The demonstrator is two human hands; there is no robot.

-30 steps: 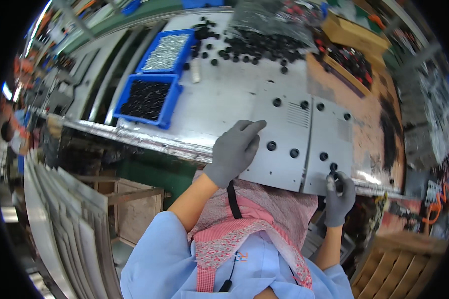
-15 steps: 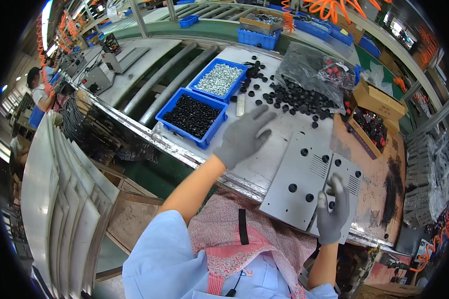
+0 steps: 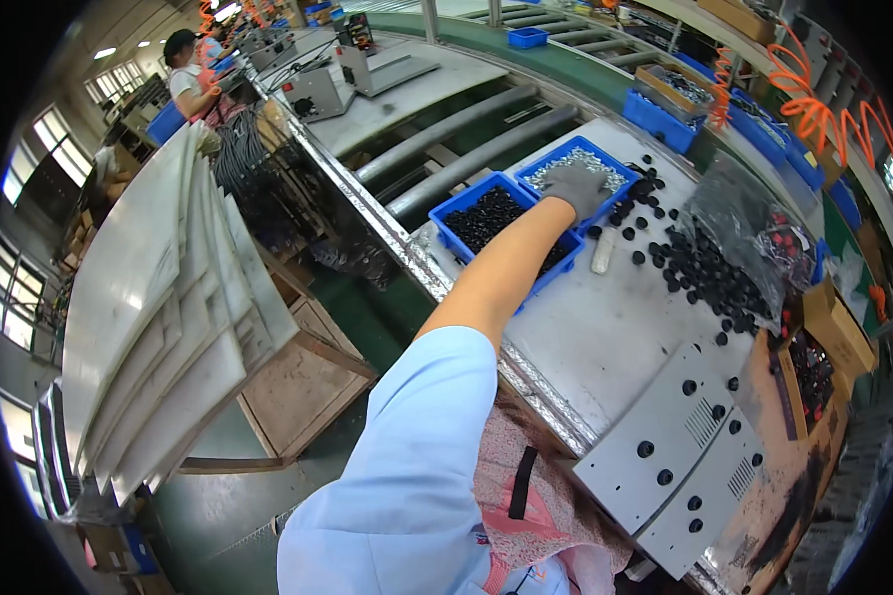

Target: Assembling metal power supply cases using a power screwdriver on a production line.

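My left hand [image 3: 574, 186], in a grey glove, is over the blue bin of small silver metal parts [image 3: 597, 159]. Its fingers reach down among the parts, and I cannot see what they hold, if anything. My left forearm crosses above the blue bin of small black parts [image 3: 481, 220], covering some of it. Two grey metal panels [image 3: 625, 446] with round black feet [image 3: 646, 449] on them lie near the bench's front edge. My right hand is out of view.
Loose black feet [image 3: 700, 268] are scattered beside a clear plastic bag [image 3: 739, 213]. A small whitish cylinder [image 3: 603, 250] lies near the bins. A cardboard box [image 3: 833, 332] stands at right. Rollers [image 3: 486, 154] run behind the bins; stacked pale sheets [image 3: 159, 327] stand at left. A person [image 3: 189, 84] works far left.
My left hand has moved from above the bench into the bin of silver parts. My right hand has left the panels and gone out of view. The view has swung left.
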